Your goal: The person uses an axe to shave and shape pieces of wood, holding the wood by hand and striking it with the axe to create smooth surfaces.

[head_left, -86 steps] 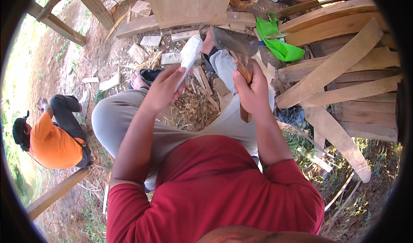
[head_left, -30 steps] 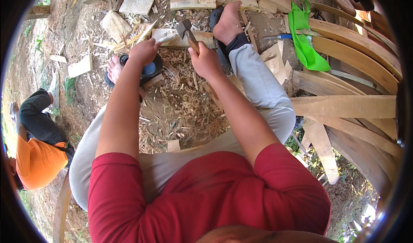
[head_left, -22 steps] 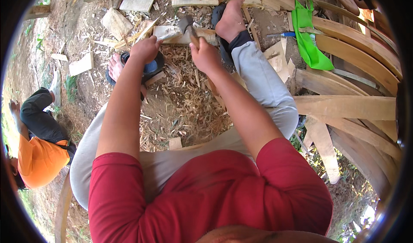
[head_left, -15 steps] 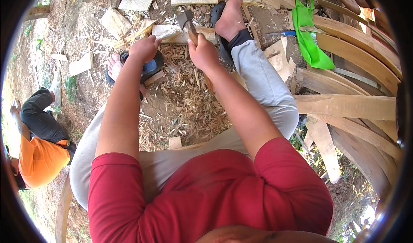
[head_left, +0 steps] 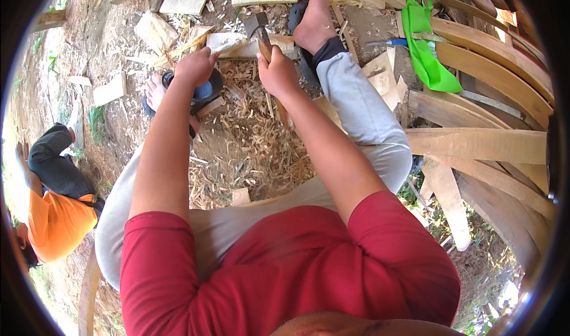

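My right hand (head_left: 278,71) is wrapped round the wooden handle of a hatchet (head_left: 256,24), just below its dark metal head. The handle's lower end runs down past my wrist. Left of it, my left hand (head_left: 197,68) is closed at the near-left end of a pale piece of wood (head_left: 227,41); its curled fingers are partly hidden. That piece lies against a longer wooden block (head_left: 279,45) on the ground between my feet. The hatchet head is held above the wood, and I cannot tell if they touch.
Wood chips (head_left: 261,140) cover the ground below my hands. A blue-handled tool (head_left: 395,42) lies beside a green bag (head_left: 424,51) at right. Curved planks (head_left: 475,144) are stacked there. A person in an orange shirt (head_left: 59,223) sits at far left.
The whole view has shifted slightly. My hands keep nearly the same place over the wood, and the hatchet head has turned a little.
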The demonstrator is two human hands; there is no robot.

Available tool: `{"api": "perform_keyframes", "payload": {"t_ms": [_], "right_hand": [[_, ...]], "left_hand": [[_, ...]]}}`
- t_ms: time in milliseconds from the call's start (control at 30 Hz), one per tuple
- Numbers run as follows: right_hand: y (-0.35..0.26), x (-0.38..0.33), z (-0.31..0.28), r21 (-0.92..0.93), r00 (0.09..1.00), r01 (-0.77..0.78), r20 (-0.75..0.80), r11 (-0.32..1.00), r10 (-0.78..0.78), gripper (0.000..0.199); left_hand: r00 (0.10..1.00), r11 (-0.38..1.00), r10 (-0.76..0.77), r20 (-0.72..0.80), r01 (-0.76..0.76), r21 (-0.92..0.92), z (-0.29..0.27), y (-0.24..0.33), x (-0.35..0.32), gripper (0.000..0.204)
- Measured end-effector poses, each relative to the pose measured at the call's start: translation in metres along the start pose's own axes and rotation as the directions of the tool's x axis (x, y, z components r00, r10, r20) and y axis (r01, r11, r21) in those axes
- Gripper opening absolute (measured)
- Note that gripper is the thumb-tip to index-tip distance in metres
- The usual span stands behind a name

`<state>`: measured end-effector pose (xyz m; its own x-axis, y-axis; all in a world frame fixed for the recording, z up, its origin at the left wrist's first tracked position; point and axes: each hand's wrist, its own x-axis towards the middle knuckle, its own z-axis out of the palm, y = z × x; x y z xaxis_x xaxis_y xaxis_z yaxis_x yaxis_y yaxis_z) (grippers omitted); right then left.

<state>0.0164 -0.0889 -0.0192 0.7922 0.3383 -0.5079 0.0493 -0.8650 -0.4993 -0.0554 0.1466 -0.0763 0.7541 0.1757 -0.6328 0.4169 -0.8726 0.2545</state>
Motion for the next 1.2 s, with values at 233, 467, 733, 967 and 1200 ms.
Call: {"api": "perform_keyframes", "payload": {"t_ms": [233, 467, 733, 967, 1200], "right_hand": [[-0.003, -0.004, 0.006, 0.017, 0.997, -0.050, 0.067, 0.999, 0.049, 0.036], [0.007, 0.001, 0.016, 0.012, 0.996, -0.063, 0.065, 0.998, 0.062, 0.040], [0.026, 0.012, 0.003, 0.443, 0.950, -0.303, 0.208, 0.844, 0.232, 0.038], [0.015, -0.006, -0.008, 0.080, 0.997, 0.029, -0.072, 0.996, -0.023, 0.038], [0.007, -0.004, 0.000, -0.098, 0.986, 0.152, -0.060, 0.984, -0.158, 0.033]], "left_hand": [[1.000, 1.000, -0.015, 0.017, 0.015, -0.020, -0.005, 0.004, -0.003, 0.052], [0.997, 0.997, -0.061, -0.038, 0.059, -0.047, 0.006, -0.006, 0.013, 0.055], [0.993, 0.977, -0.072, 0.090, 0.089, -0.192, -0.004, -0.013, 0.039, 0.065], [0.995, 0.960, -0.032, 0.092, 0.056, -0.273, 0.008, -0.023, 0.040, 0.066], [0.980, 0.945, -0.067, 0.188, 0.123, -0.303, 0.008, -0.022, 0.049, 0.067]]}}
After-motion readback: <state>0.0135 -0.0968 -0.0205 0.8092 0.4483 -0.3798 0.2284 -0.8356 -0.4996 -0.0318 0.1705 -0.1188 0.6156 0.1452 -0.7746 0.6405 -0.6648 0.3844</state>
